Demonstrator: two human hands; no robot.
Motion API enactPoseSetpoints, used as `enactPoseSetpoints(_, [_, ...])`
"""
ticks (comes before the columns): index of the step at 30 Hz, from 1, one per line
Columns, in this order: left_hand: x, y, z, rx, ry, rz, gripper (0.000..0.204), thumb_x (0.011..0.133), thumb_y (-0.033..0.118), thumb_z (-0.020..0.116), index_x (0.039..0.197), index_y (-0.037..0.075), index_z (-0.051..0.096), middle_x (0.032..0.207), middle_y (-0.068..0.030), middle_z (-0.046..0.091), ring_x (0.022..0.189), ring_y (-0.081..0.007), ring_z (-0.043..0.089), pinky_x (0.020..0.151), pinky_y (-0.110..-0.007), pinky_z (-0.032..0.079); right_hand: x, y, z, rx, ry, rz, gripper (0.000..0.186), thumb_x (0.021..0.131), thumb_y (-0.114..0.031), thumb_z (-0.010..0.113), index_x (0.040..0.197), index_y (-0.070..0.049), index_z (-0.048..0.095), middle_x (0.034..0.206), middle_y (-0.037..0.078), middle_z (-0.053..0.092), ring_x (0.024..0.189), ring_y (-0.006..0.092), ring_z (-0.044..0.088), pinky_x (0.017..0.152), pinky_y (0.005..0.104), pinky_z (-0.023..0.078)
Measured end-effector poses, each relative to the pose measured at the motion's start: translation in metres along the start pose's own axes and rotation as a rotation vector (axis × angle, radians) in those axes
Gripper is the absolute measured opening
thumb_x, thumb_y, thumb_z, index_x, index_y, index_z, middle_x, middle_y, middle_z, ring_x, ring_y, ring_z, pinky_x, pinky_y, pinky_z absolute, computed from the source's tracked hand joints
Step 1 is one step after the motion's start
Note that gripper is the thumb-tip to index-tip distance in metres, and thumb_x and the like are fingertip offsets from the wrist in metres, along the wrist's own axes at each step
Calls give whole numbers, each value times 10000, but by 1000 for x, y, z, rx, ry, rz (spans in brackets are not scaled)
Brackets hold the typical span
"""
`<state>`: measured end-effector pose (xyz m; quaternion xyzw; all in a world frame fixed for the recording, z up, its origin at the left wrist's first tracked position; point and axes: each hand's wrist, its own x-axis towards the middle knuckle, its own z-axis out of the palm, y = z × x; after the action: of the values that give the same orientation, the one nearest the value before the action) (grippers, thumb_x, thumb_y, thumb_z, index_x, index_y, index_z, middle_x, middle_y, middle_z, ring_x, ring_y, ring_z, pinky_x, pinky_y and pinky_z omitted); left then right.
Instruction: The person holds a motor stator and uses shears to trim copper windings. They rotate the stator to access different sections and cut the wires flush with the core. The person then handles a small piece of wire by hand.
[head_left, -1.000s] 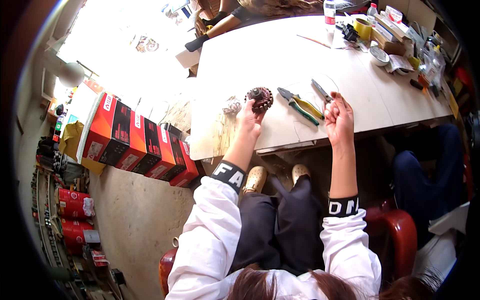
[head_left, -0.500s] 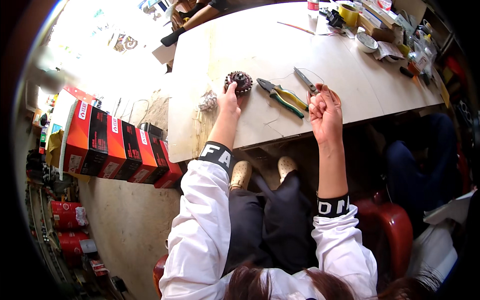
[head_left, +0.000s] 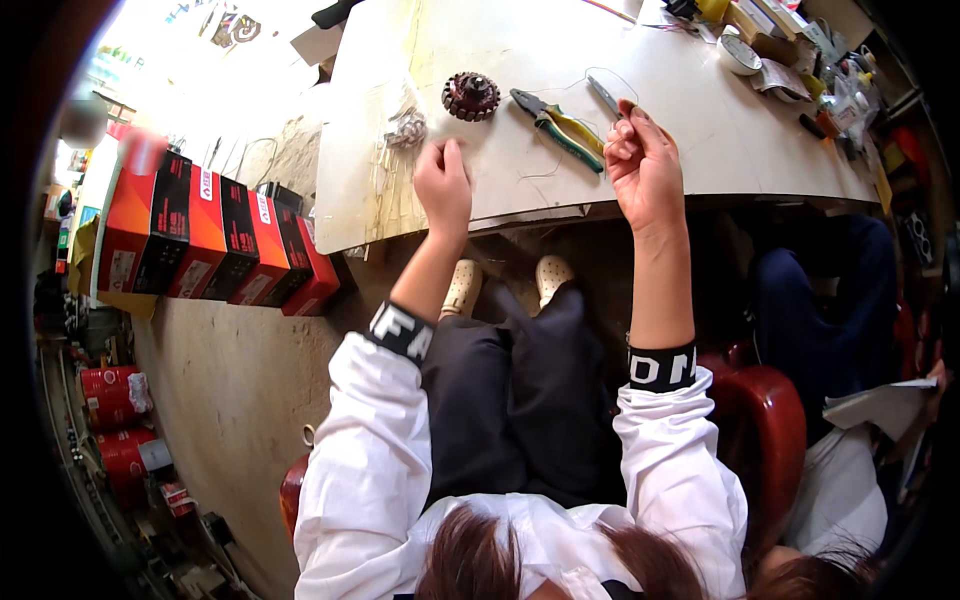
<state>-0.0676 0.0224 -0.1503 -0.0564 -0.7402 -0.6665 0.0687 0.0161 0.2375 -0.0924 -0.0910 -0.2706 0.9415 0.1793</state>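
My left hand [head_left: 445,187] is closed and slightly blurred over the table's near edge, its fingers curled; whatever they might hold cannot be made out. Beyond it, apart from the hand, a dark red, toothed motor stator [head_left: 470,97] lies on the table. My right hand [head_left: 645,165] is raised at the right with fingertips pinched together, where a thin wire [head_left: 612,69] seems to end. Partly behind that hand is a slim metal blade [head_left: 602,92], perhaps of scissors, its handle hidden. Pliers with green and yellow handles [head_left: 560,130] lie between the stator and my right hand.
A crumpled clear bag [head_left: 407,128] lies on the white table [head_left: 740,150] left of the stator. A white bowl [head_left: 738,54] and clutter fill the far right. Red and black boxes [head_left: 205,235] stand at the left. Another person sits at the right, holding papers [head_left: 880,402].
My left hand has come away from the stator, back toward the table's near edge. My right hand stays pinched beside the blade. The whole view has shifted, with the table now higher in it.
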Motion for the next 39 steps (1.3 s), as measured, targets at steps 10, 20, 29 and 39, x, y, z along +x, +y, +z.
enactPoseSetpoints(10, [-84,-183,-79,729,-842,26,609,756,182,751,1328,110,555,1334,-140,495,1087,-282,585,891,-358,513,3,9,15,-45,0,17,175,1016,-70,487,1077,64,582,782,43,544,659,76,453,588,213,399])
enactPoseSetpoints(20, [-76,-283,-48,1137,-1266,293,250,838,149,578,1076,87,625,993,-95,696,1071,-278,618,1003,-457,409,-1,5,13,-112,-13,2,169,1002,-56,507,1067,82,579,767,46,535,649,80,437,582,210,383])
enactPoseSetpoints(29, [-78,-190,-129,844,-900,-205,427,993,436,473,816,126,705,880,-199,683,882,-396,648,751,-466,506,-5,15,6,-155,65,-41,178,1003,-61,506,1090,64,597,855,71,599,699,86,492,635,227,444])
enactPoseSetpoints(39, [-90,33,-269,-336,-761,-620,553,1020,541,404,881,53,623,564,99,301,487,-33,259,457,-218,195,-69,40,60,-371,175,-158,305,970,-89,561,1227,68,515,1111,100,581,1028,181,601,918,298,486])
